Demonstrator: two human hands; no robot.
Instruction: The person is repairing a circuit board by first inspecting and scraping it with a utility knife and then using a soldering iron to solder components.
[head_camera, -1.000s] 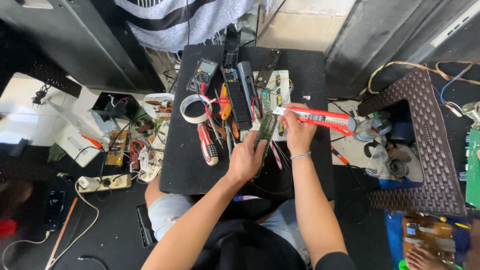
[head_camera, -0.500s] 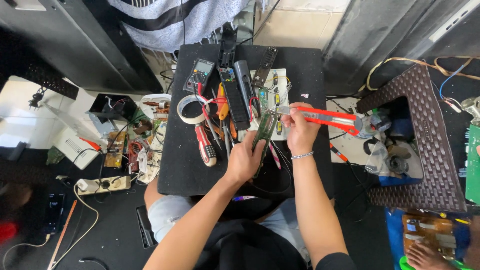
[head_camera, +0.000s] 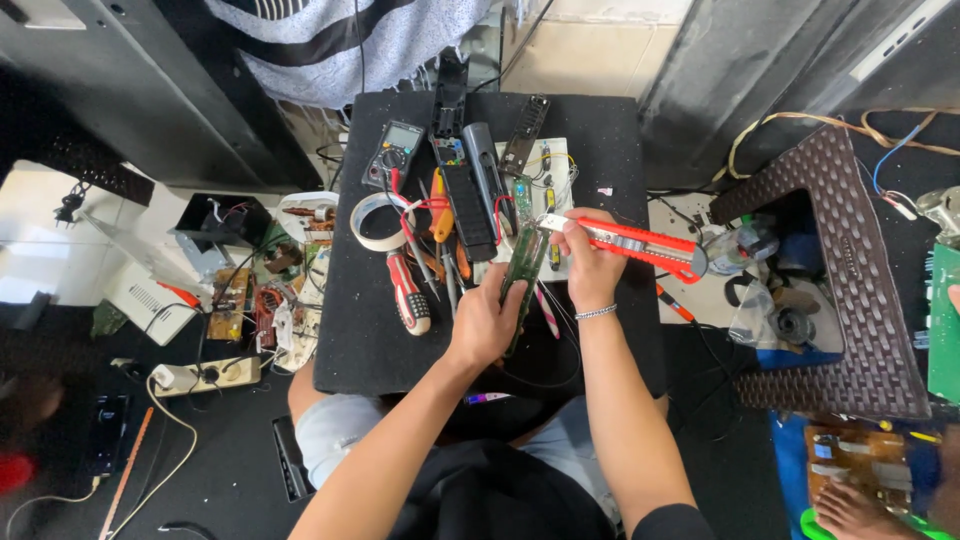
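A long narrow green circuit board (head_camera: 524, 262) lies on the black padded work surface (head_camera: 365, 330), pinned at its near end by the left hand (head_camera: 487, 325). The right hand (head_camera: 590, 262), clamped around a red plastic utility knife (head_camera: 640, 245), has tilted the blade down to the board's far end since a moment ago. Screwdrivers (head_camera: 408, 292) and a multimeter (head_camera: 394, 154) lie nearby; parts litter the floor (head_camera: 100, 400).

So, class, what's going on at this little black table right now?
A seated person holds a narrow green circuit board in the left hand and a red utility knife in the right hand, its blade end at the top of the board. On the black table lie a multimeter, a tape roll, a red screwdriver and opened remote controls.
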